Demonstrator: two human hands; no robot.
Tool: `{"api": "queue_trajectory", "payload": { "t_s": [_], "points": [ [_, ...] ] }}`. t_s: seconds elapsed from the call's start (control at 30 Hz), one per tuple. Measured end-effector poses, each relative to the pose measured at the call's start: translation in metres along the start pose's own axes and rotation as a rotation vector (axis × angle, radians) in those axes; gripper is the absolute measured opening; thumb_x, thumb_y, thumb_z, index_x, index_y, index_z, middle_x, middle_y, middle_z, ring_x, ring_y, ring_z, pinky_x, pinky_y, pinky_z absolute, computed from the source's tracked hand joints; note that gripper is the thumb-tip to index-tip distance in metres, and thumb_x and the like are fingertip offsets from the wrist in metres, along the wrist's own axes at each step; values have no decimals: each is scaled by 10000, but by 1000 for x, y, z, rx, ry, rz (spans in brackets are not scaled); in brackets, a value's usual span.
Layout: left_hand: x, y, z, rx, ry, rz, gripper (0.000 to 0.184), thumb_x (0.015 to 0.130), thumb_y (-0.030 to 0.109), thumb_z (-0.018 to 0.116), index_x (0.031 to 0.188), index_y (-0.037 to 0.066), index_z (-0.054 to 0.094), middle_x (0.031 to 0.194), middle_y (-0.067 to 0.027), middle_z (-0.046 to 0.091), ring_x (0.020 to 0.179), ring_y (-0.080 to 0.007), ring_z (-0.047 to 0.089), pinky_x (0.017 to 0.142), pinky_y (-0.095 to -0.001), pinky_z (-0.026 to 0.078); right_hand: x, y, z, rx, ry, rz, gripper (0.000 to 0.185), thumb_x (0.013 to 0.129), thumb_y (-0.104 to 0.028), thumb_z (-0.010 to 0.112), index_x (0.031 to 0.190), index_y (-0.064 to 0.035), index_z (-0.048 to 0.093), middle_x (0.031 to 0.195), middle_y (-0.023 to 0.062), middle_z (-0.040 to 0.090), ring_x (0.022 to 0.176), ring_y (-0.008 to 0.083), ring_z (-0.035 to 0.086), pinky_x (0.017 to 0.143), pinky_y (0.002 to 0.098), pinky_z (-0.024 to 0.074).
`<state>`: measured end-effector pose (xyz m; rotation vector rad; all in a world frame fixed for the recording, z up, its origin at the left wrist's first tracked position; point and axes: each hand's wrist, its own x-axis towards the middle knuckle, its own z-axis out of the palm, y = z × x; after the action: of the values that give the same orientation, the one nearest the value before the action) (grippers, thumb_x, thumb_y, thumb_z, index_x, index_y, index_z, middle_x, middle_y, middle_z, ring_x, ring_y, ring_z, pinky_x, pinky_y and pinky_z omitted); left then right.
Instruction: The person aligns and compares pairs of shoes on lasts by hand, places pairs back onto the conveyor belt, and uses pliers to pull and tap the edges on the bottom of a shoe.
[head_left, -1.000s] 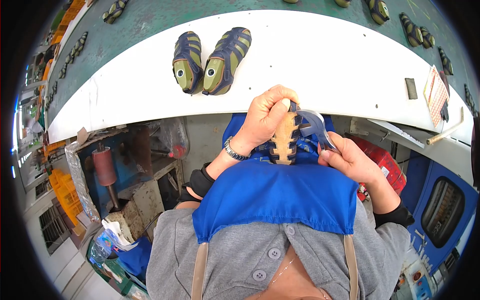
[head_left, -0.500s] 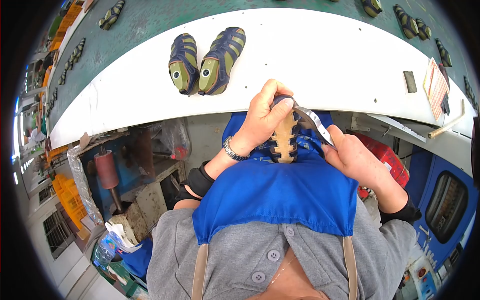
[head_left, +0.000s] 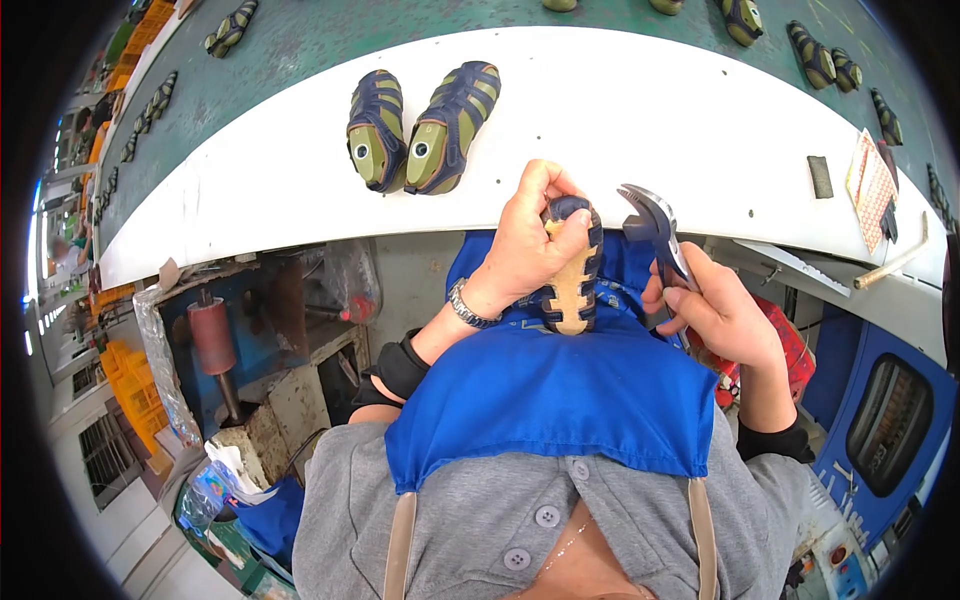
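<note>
My left hand (head_left: 538, 240) is closed round the toe end of an upturned sandal upper (head_left: 572, 285), its thumb pressing on the underside. The tan underside faces me, with dark strap ends folded along both edges, and its lower end rests against my blue apron (head_left: 550, 375). To the right of it, my right hand (head_left: 715, 300) grips lasting pincers (head_left: 662, 228), with the curved jaws and hammer-like lug pointing up. The pincers stand apart from the sandal. Ahead on the white table, two navy and green sandals (head_left: 377, 130) (head_left: 452, 125) sit on green lasts.
The white table edge (head_left: 300, 232) runs just in front of my hands. Beyond it, more sandals (head_left: 812, 55) stand on a green conveyor belt (head_left: 600, 28). At the right lie a dark small block (head_left: 820, 177), a patterned sheet (head_left: 868, 185) and a stick (head_left: 890, 262).
The pincers have come away from the sandal's edge and turned upright, jaws up. My right hand has shifted its grip on them. My left hand still holds the sandal in nearly the same place.
</note>
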<state>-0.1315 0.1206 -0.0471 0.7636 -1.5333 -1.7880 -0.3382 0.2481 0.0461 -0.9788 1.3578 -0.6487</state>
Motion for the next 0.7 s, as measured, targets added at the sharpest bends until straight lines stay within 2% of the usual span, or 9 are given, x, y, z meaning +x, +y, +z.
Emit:
{"api": "queue_trajectory", "payload": {
  "t_s": [0.13,0.23,0.33,0.43,0.53,0.63,0.7],
  "points": [
    [5,8,5,171,22,67,268,851,54,624,1051,45,446,825,-75,635,747,-124,619,676,-299,508,5,6,3,43,82,38,258,949,-39,465,1195,28,510,979,113,633,876,166,649,659,288,593],
    [8,0,2,260,82,159,285,859,87,661,1047,46,451,765,-67,637,691,-139,628,646,-307,516,8,4,4,39,62,59,242,954,-48,466,1178,27,520,950,100,639,813,144,653,597,264,570],
    [7,-9,0,124,132,120,376,850,147,721,1111,37,473,834,-86,654,735,-149,640,669,-314,522,13,11,3,34,53,52,292,954,-75,475,1237,-12,507,906,88,659,776,135,666,578,259,540],
    [-3,5,-2,248,76,102,535,808,216,782,1210,29,484,980,-125,643,898,-202,634,796,-352,516,16,3,9,40,94,-10,437,952,-56,470,1386,-40,431,905,96,665,743,137,655,595,265,530],
    [-2,10,-14,761,-4,340,647,786,244,808,1289,10,475,1137,-125,603,1009,-215,582,911,-369,481,18,-6,12,-84,164,-98,574,959,-43,460,1510,-68,301,920,113,673,717,157,645,656,292,541],
    [-1,14,-16,801,-30,325,690,718,272,855,1260,14,513,1206,-150,566,1073,-254,564,921,-392,468,18,-21,15,-180,226,-257,646,946,1,486,1542,-60,244,1038,153,680,766,198,663,741,328,552],
    [-2,10,-14,705,34,290,710,698,261,870,1259,20,508,1144,-131,599,1071,-246,570,904,-379,470,25,-13,21,-237,312,-549,677,931,26,512,1545,-56,239,1135,180,666,818,219,675,771,341,554]
  ]
}}
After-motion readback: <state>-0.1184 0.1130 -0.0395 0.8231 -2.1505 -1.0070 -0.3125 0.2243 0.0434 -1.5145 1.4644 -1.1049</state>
